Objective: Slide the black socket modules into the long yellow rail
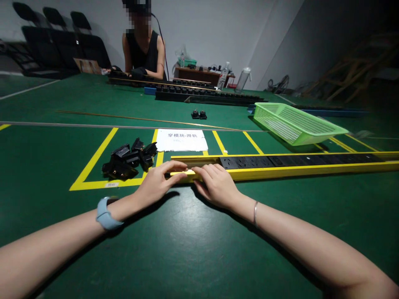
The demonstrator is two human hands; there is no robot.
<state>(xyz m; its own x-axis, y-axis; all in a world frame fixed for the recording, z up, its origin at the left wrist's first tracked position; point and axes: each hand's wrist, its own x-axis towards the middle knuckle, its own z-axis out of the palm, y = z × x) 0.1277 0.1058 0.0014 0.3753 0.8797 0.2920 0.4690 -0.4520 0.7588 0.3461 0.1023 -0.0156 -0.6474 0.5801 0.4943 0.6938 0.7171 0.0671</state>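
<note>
A long yellow rail [305,169] lies across the green table, running from the middle to the right edge, with a row of black modules [280,160] seated in its channel. My left hand [158,182] and my right hand [215,182] meet at the rail's left end, fingers curled over its near edge and pressing on it. Whether anything small sits under the fingertips is hidden. A pile of loose black modules [127,160] lies just left of the rail inside a yellow-taped box. A pale blue watch is on my left wrist and a thin bracelet on my right.
A white paper label [181,140] lies behind the rail. A tilted green plastic basket [296,124] sits at the right. Two black modules [198,114] lie farther back. A person in black sits at the far side by more black rails [205,96]. Chairs stand at the back left.
</note>
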